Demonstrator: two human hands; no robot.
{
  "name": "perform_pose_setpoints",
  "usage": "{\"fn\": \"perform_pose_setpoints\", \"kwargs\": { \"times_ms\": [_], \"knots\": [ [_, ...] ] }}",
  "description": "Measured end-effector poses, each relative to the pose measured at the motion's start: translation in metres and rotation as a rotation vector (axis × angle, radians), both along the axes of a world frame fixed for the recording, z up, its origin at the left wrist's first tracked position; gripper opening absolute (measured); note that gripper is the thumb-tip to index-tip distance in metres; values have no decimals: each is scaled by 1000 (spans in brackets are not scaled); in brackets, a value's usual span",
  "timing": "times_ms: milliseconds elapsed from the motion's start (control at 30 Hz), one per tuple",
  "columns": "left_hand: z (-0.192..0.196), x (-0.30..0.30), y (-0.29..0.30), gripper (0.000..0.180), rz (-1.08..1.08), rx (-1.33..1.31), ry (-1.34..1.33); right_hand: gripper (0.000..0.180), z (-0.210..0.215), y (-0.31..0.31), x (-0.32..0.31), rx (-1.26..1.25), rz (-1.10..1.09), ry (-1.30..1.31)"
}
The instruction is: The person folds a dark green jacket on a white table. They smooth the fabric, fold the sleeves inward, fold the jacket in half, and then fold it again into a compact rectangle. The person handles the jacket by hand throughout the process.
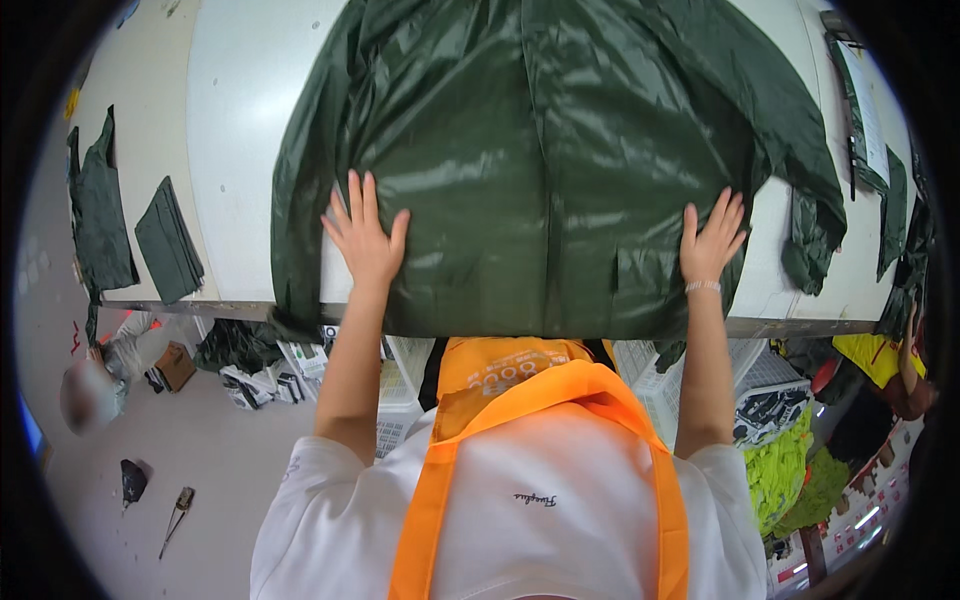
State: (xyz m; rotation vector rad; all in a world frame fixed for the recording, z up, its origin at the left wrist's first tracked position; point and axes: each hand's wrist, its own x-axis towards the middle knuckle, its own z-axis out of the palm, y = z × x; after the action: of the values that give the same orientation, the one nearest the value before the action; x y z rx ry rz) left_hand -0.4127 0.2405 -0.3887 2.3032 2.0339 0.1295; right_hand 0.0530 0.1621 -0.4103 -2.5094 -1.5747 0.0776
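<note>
A shiny dark green rain jacket [470,190] lies spread over the white table, its front seam running down the middle and its hem at the near edge. My left hand [366,236] rests flat on the jacket's left side, fingers spread, partly over the gap beside the sleeve. On the other side, my right hand [712,240] presses flat near the right edge, just above a pocket flap [645,272]. Neither hand grips anything. Both sleeves hang down along the sides; the collar end runs out of view at the top.
Folded green fabric pieces [168,240] and a longer green piece [103,205] lie at the table's left. A clipboard with paper [866,115] lies far right. White plastic baskets [640,385] stand under the table's edge. People work at both sides; bright yellow-green fabric [785,470] is heaped at lower right.
</note>
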Motion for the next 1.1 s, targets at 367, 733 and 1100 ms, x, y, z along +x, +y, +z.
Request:
{"fn": "perform_pose_setpoints", "kwargs": {
  "times_ms": [367,733,1100],
  "knots": [
    [30,111,134,48,-72,91,-183,37,34,173,-67,359,366,399],
    [5,174,179,29,21,-843,-834,14,16,181,-162,231,107,847],
    [3,176,159,25,47,-742,-1154,15,14,182,-169,177,-61,1176]
  ]
}}
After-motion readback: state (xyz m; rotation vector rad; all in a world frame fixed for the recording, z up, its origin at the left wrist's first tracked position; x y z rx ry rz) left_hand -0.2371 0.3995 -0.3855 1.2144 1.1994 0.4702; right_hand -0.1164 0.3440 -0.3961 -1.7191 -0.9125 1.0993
